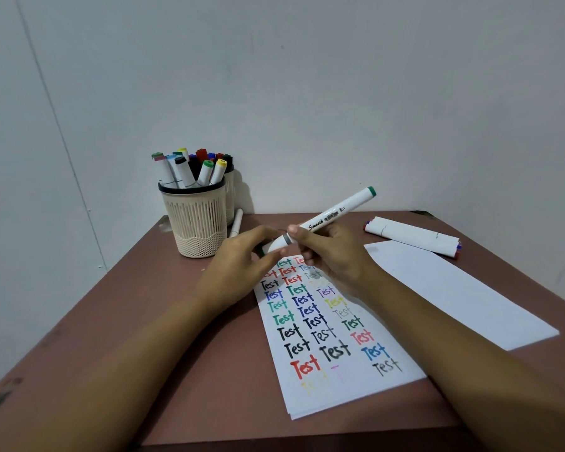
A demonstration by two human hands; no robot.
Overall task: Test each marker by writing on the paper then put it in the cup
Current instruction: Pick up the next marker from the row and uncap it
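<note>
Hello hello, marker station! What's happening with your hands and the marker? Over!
Right hand grips green-ended marker above test paper. Left hand pinches its near cap. Cup back-left, already crowded; nothing blocking the way.

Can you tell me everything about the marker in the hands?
The marker is a fat white pen that looks like plastic. It has a green end up high, a grey ring lower down and the black word "Smooth" on its barrel. It is tilted, with its high end to the right, in the air above the paper. The right hand grips the barrel by the ring. The left hand pinches the white cap on the low end.
</note>
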